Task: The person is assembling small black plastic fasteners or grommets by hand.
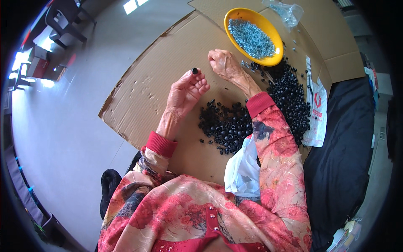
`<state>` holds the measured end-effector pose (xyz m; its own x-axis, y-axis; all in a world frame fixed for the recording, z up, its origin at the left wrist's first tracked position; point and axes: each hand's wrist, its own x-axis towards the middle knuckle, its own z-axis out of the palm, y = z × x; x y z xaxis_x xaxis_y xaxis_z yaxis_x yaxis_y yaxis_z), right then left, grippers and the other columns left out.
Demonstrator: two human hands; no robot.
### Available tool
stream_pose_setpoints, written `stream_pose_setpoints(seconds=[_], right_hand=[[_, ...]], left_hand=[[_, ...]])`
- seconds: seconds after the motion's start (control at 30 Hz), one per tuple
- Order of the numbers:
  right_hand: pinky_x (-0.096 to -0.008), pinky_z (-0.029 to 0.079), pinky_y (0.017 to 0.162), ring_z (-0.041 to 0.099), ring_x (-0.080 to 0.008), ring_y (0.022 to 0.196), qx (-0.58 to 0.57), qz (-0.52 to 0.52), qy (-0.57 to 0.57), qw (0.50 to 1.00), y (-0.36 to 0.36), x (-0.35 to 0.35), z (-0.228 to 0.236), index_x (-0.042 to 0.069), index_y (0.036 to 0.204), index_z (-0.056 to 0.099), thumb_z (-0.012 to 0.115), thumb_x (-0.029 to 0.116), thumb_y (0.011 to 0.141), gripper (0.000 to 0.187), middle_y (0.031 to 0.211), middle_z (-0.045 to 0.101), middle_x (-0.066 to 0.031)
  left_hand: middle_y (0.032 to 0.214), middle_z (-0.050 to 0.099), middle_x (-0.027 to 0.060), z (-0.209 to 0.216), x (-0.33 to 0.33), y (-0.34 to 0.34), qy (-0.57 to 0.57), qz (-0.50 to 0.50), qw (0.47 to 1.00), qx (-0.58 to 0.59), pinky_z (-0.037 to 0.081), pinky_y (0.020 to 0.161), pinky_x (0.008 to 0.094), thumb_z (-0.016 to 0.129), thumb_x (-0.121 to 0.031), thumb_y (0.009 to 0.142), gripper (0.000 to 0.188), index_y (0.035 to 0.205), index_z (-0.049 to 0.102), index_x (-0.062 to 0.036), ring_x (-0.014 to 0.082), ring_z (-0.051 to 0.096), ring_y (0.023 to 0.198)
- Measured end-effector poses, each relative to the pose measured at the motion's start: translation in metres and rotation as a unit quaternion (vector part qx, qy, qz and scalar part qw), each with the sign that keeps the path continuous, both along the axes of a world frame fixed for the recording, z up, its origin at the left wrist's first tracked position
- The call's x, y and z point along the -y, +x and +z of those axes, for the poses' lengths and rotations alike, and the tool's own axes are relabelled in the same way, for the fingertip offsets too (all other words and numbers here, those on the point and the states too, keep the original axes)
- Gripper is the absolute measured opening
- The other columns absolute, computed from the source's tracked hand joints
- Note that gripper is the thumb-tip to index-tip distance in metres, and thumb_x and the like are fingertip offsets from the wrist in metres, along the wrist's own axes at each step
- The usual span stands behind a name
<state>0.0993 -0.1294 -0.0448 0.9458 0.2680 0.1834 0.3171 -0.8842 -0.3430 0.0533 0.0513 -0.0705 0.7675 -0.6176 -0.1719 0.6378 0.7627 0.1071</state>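
Observation:
My left hand point(183, 95) pinches a small black plastic cap point(194, 71) between thumb and forefinger, its hollow end facing up. The other fingers curl loosely, palm up. Just right of it, my right hand point(228, 67) is closed with the knuckles up; whatever its fingertips may hold is hidden. Beyond that hand stands a yellow oval bowl point(275, 59) filled with small silvery metal pieces point(252, 40), too small to name surely. Black plastic parts lie in two heaps: a nearer heap point(228, 130) below my hands and a larger heap point(289, 94) right of my right forearm.
A flattened cardboard sheet point(155, 59) lies under everything. A white plastic bag point(243, 168) sits by my right sleeve, a printed white bag point(317, 130) beside the larger heap. Clear plastic point(289, 12) lies behind the bowl. Black cloth point(344, 126) covers the right side; a chair point(63, 21) stands far left.

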Motion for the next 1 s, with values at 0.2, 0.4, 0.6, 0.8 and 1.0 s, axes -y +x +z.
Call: stream_pose_setpoints(seconds=[0.2,0.4,0.6,0.8,1.0], right_hand=[[-0.0266,0.049,0.063,0.062,-0.0152,0.069,-0.123,-0.053,0.177,0.975,-0.035,0.006,0.067,0.0,0.083,0.062,0.057,0.005,0.078,0.009,0.076,0.064,-0.0097],[-0.0202,0.05,0.066,0.061,-0.0088,0.071,-0.064,0.004,0.415,0.907,-0.086,-0.005,0.132,0.0,0.091,0.064,0.061,0.004,0.08,0.012,0.078,0.064,-0.0038],[-0.022,0.05,0.066,0.06,-0.0102,0.073,0.016,0.033,0.433,0.901,-0.113,0.007,0.137,0.002,0.085,0.063,0.064,0.001,0.075,0.01,0.079,0.061,-0.0036],[-0.0237,0.048,0.066,0.059,-0.0117,0.073,0.071,0.054,0.36,0.929,-0.124,0.014,0.137,0.003,0.083,0.062,0.065,-0.001,0.072,0.012,0.079,0.061,-0.0042],[-0.0259,0.048,0.065,0.059,-0.0152,0.073,0.084,0.05,0.322,0.942,-0.137,0.016,0.129,0.002,0.084,0.062,0.067,0.003,0.072,0.013,0.08,0.059,-0.0062]], left_hand=[[0.09,0.061,0.0105,0.035,0.01,-0.013,-0.069,-0.025,0.997,-0.013,0.047,0.078,0.036,0.049,-0.019,0.089,0.021,0.097,0.057,-0.0014,0.0193,0.059,0.08],[0.087,0.062,0.0082,0.074,0.025,-0.034,-0.063,-0.044,0.997,0.017,0.048,0.077,0.0365,0.047,-0.022,0.091,0.023,0.099,0.057,-0.0028,0.0167,0.059,0.079],[0.086,0.059,0.006,0.094,0.046,-0.051,-0.031,-0.084,0.994,0.067,0.048,0.076,0.0361,0.05,-0.022,0.09,0.019,0.094,0.056,-0.0041,0.0158,0.058,0.078],[0.086,0.058,0.0051,0.098,0.05,-0.061,-0.01,-0.095,0.991,0.093,0.048,0.076,0.0362,0.052,-0.02,0.089,0.016,0.091,0.053,-0.0043,0.0154,0.057,0.079],[0.084,0.057,0.0046,0.097,0.05,-0.068,0.011,-0.107,0.988,0.113,0.048,0.077,0.0353,0.053,-0.019,0.089,0.016,0.092,0.053,-0.0037,0.016,0.057,0.076]])
